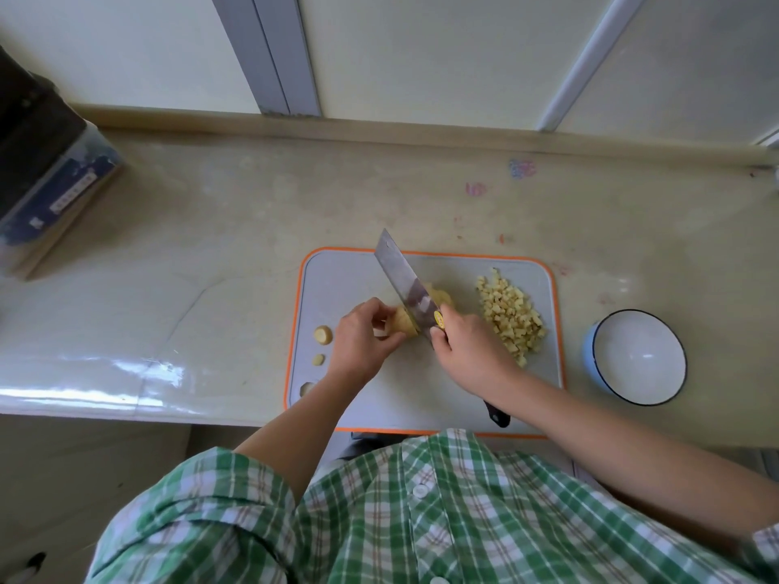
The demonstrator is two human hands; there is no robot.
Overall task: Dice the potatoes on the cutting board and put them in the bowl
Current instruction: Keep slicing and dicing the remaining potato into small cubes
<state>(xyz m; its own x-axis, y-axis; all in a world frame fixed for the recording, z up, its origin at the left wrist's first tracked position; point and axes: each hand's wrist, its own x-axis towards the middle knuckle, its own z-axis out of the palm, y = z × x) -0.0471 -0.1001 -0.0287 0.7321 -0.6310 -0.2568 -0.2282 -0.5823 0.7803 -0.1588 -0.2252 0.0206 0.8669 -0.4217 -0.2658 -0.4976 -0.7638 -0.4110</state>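
Note:
A grey cutting board (358,271) with an orange rim lies on the counter. My left hand (362,341) grips a peeled potato piece (404,324) near the board's middle. My right hand (472,351) holds a cleaver (402,278) by its handle, the blade standing in the potato right beside my left fingers. Cut slices (440,295) lie behind the blade. A heap of diced potato (510,316) sits on the board's right part. The white bowl (607,335) with a blue outside stands to the right of the board and holds nothing.
Two small potato end pieces (323,334) lie at the board's left edge. A stack of boxes (50,191) stands at the counter's far left. The counter's front edge runs just below the board. A window frame rises behind the counter.

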